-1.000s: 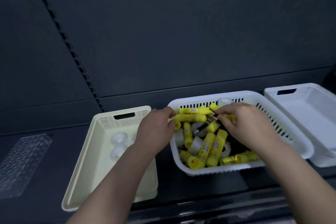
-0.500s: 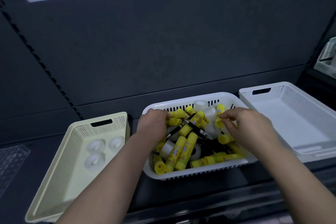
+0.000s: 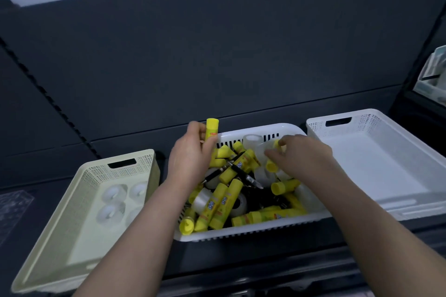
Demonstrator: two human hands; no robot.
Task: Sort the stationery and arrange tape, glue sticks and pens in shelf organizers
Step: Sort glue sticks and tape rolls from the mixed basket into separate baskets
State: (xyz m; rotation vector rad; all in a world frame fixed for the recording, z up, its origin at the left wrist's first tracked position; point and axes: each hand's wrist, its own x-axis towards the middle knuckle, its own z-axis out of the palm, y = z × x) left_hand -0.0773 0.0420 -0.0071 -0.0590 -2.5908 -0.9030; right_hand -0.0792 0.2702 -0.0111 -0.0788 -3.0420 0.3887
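dark shelf back panel (image 3: 217, 55) fills the background. head view: slotted white basket (image 3: 253, 230) sits mid-shelf, holding loose glue sticks (image 3: 217, 202), black pens (image 3: 243, 173) and clear tape. left hand (image 3: 190, 159) is at its far left corner, fingers curled round an upright glue stick (image 3: 212, 130) raised above the rim. right hand (image 3: 306, 157) is over its far right part, fingers pinching a second glue stick (image 3: 277, 144). cream basket (image 3: 79, 236) to its left holds tape rolls (image 3: 113, 194). white tray (image 3: 374, 176) stands to its right.

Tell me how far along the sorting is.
Done: tape rolls lie in the cream basket. In hand: the left hand holds a raised glue stick; the right hand pinches a second glue stick. Remaining: glue sticks, pens and tape fill the middle basket; the white basket holds none.
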